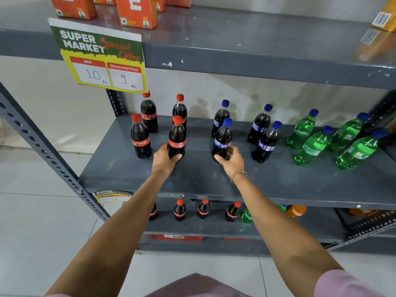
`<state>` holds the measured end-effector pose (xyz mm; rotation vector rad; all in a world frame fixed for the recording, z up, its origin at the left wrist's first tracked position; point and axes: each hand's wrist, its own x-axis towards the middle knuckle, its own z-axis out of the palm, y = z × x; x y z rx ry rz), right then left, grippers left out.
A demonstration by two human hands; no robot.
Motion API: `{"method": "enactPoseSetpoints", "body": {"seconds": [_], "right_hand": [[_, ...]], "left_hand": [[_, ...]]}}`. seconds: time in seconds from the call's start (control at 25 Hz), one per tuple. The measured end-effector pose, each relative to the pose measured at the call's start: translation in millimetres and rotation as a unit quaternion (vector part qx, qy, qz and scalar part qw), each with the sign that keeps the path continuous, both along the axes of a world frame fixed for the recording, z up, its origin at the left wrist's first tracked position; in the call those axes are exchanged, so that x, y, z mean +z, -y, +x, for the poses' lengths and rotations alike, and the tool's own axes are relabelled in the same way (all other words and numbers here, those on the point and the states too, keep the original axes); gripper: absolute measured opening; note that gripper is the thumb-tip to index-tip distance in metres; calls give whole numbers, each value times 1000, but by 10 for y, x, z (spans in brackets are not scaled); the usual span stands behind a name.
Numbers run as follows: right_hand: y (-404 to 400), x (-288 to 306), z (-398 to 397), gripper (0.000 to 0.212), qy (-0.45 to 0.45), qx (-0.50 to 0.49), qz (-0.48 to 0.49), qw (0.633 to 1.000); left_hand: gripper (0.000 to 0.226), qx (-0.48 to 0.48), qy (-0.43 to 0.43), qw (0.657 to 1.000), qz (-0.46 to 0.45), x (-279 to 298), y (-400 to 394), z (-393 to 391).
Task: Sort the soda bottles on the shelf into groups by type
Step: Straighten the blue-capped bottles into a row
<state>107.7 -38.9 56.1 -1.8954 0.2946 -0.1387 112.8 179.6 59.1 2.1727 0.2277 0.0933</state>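
Note:
On the grey middle shelf (214, 181) stand three clusters of bottles. At the left are several red-capped cola bottles; my left hand (166, 157) grips the base of the front one (177, 138), upright on the shelf. In the middle are several blue-capped dark cola bottles; my right hand (230, 160) holds the base of the front one (223, 138). At the right stand several green Sprite bottles (302, 131) with blue caps.
A "Super Market" price sign (100, 58) hangs from the upper shelf, which carries orange juice cartons (136, 11). The lower shelf holds more red-capped cola bottles (179, 210), a green bottle and an orange one. A perforated steel upright (42, 146) slants at the left.

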Motion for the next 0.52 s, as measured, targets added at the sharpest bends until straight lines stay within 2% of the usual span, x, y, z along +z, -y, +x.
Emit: {"method": "enactPoseSetpoints", "body": {"seconds": [0.08, 0.16, 0.24, 0.32, 0.4, 0.52], "right_hand": [[10, -11, -15, 60, 2, 10, 9, 1000], [49, -29, -48, 62, 4, 22, 21, 1000], [142, -64, -106, 51, 5, 8, 15, 1000], [266, -96, -193, 30, 21, -71, 8, 997], [462, -123, -261, 16, 61, -180, 4, 982], [791, -146, -271, 20, 113, -272, -17, 955]], "left_hand": [[59, 61, 23, 997, -43, -65, 13, -87], [38, 120, 58, 988, -82, -110, 110, -243], [23, 92, 61, 991, -75, -121, 289, -389], [21, 17, 60, 997, -53, -108, 500, -424], [32, -42, 64, 995, -57, -54, 755, -357], [82, -95, 32, 995, -30, 69, 1072, -218]]}}
